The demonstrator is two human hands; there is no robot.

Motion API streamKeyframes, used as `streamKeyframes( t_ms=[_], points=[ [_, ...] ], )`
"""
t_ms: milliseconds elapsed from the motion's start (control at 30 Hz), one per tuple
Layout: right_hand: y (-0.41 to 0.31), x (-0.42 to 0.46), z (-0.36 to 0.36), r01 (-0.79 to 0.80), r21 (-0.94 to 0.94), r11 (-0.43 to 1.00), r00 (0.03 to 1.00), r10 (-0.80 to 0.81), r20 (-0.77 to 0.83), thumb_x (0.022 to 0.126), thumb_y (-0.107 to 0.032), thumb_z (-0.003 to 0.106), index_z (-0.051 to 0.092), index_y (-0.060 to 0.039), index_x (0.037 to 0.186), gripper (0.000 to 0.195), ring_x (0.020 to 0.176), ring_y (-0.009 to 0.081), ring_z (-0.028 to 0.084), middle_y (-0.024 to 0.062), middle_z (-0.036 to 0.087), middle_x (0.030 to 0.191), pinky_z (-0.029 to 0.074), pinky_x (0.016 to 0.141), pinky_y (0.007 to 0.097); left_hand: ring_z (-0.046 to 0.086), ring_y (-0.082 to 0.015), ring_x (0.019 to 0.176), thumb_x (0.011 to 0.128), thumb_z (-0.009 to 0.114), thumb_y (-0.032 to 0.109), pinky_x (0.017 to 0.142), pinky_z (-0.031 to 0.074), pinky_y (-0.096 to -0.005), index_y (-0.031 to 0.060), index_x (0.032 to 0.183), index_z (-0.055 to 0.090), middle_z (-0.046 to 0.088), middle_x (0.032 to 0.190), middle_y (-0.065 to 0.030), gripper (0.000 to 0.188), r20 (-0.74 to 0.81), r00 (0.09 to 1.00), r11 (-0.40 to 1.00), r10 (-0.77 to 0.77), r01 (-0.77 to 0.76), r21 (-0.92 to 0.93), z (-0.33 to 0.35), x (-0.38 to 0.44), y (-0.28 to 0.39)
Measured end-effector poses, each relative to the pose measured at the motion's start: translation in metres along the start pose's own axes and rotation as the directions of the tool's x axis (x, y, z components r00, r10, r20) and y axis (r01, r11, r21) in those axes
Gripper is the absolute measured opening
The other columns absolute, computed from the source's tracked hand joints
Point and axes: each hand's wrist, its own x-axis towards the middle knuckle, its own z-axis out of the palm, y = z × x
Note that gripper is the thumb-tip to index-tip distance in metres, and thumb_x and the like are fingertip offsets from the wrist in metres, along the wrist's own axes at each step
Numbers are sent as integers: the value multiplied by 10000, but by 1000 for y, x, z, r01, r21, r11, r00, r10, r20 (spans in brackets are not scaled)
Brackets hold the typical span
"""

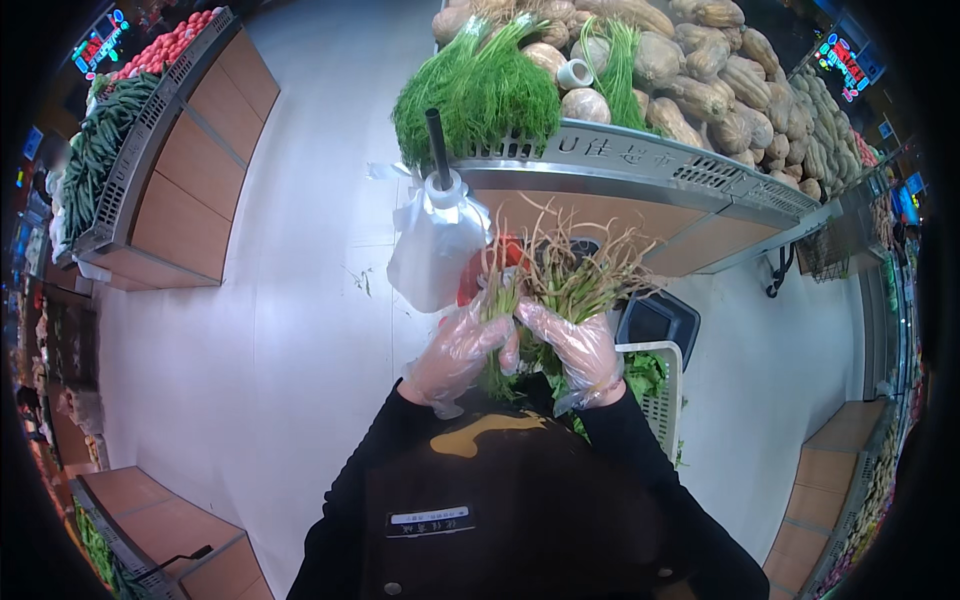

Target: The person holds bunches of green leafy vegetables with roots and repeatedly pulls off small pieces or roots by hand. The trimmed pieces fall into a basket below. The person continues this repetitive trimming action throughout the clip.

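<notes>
Both my hands wear thin clear plastic gloves and are close together before my dark apron [517,510]. In my left hand [457,352] is a small bunch of green stems [500,296] with thin brownish roots pointing away from me. A larger bunch of rooted greens [577,281] fills my right hand [581,352], its long tangled roots spreading outward. Leaves of both bunches hang below my hands, partly covered by them. Beside my right wrist stands a pale perforated plastic basket [667,405] with leafy greens [645,373] inside.
A roll of clear plastic bags [427,259] sits on a black post [437,146] ahead. Behind it, a display stand [630,150] holds feathery green herbs [487,86] and squashes [697,82]. A dark plastic tray [660,322] and red item [487,266] are lower down. Another produce stand [187,165] is left.
</notes>
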Motion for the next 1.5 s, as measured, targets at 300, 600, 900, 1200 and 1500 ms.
streamKeyframes(
  t_ms=[300,600,900,1200,1500],
  points=[
    [2,-5,-1,-197,81,977,975,186,123,859,-120,671,593,-14,1152,321,771,81,545,23,637,974,424,651,242,494,-59,673,928,553,116,589,418,-208,67,1397,344,544,889,3,517,29,994,993,-108,106,48,5,-4,9],
    [0,-2,-1,-66,385,920,993,99,-66,893,-163,608,574,12,928,182,614,117,430,5,449,665,362,577,248,606,-209,945,919,525,135,845,493,-342,-50,1437,254,464,1378,-187,613,-56,996,988,71,-78,-132,10,-4,23],
    [7,11,-35,2,723,690,998,47,-48,934,-182,569,549,-75,935,109,598,103,401,-20,414,656,356,635,279,621,-320,1081,931,546,216,960,486,-434,-70,1379,310,522,1284,-266,581,-151,973,971,171,-193,-140,-18,-15,20],
    [-9,19,-62,158,802,576,987,-123,-106,917,-210,598,542,-113,946,115,678,130,405,-5,439,769,365,682,313,411,-78,535,913,553,168,514,385,-219,-20,1271,428,549,786,-45,423,-397,905,971,154,-213,-109,-45,-28,20],
    [-10,14,-56,206,710,674,978,-163,-129,934,-179,567,554,-78,967,107,745,197,564,47,547,773,455,858,414,498,-116,693,878,563,111,635,438,-269,24,1119,446,525,957,-96,282,-147,971,895,191,-233,-380,-50,-16,4]
  ],
)
